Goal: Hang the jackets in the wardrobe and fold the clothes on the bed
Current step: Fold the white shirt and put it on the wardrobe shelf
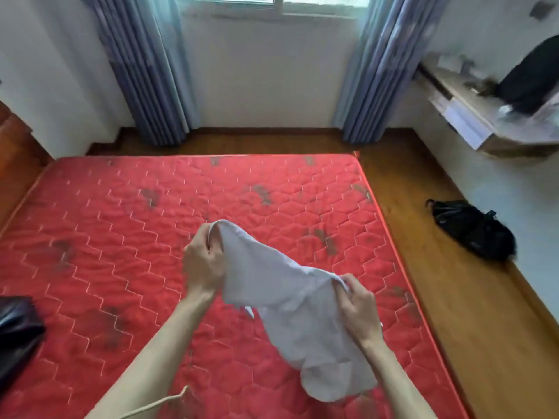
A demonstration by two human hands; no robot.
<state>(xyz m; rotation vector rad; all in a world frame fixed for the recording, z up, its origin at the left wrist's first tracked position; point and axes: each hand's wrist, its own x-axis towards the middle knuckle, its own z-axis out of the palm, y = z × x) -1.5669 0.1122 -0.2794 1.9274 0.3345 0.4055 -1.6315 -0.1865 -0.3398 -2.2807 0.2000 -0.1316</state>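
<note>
A pale grey-white garment [281, 297] hangs in the air above the red quilted mattress [121, 252]. My left hand [204, 264] grips its upper edge, raised higher. My right hand [358, 306] pinches the other edge, lower and to the right. The cloth sags between both hands and its loose end dangles close to the mattress near the front. A dark shiny garment [18, 334] lies at the left edge of the bed, partly cut off by the frame.
A black bag [475, 229] lies on the wooden floor right of the bed. A desk [472, 116] with a dark item on it stands at the far right. Blue curtains [145, 71] flank the window behind the bed. A thin cord [157, 403] hangs near my left forearm.
</note>
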